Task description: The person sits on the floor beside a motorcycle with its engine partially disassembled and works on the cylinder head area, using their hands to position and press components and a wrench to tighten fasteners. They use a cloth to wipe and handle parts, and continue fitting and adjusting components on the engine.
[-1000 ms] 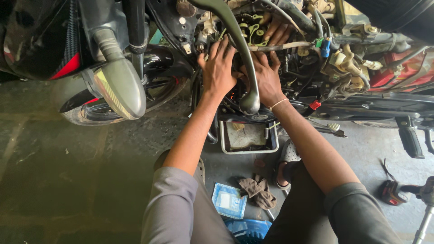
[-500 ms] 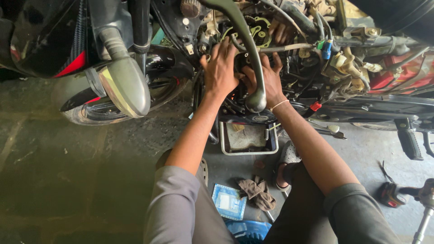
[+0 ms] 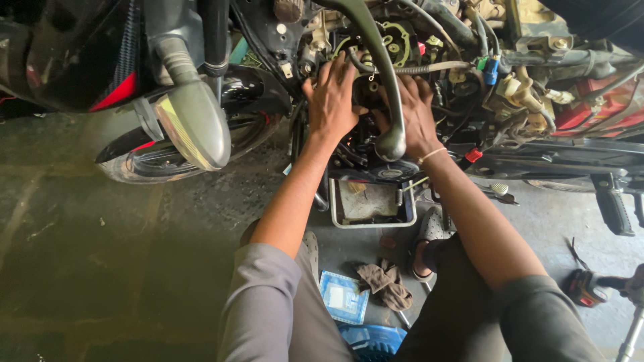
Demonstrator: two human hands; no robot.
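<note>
Reaching up from a seat on the concrete floor (image 3: 100, 268), the person has both hands deep in the exposed engine (image 3: 376, 60) of a motorcycle. The left hand (image 3: 333, 100) lies flat against the engine parts with its fingers spread wide and pointing upward, the palm turned away from the camera; it grips nothing that can be seen. The right hand (image 3: 416, 114) rests just beside it, fingers also extended onto the engine, a thin band around its wrist; whether its fingertips pinch anything is hidden by the machinery. Between the two hands a curved grey pipe (image 3: 382, 87) sweeps down from the top of the frame and ends in a rounded tip at about wrist height, crossing in front of the right hand's thumb side. Hoses, wires and a small blue connector (image 3: 492, 69) crowd the engine to the right. To the left, the front wheel (image 3: 168, 161) sits under a grey mudguard (image 3: 191, 124). Directly below the engine a shallow tray (image 3: 372, 201) stands on the floor between the forearms. Nearer the person lie a brown rag (image 3: 384, 285) and a blue-and-white packet (image 3: 343, 297), close together, with a blue basket (image 3: 372, 342) at the bottom edge. A red and black power tool (image 3: 590, 287) lies well apart on the right.
</note>
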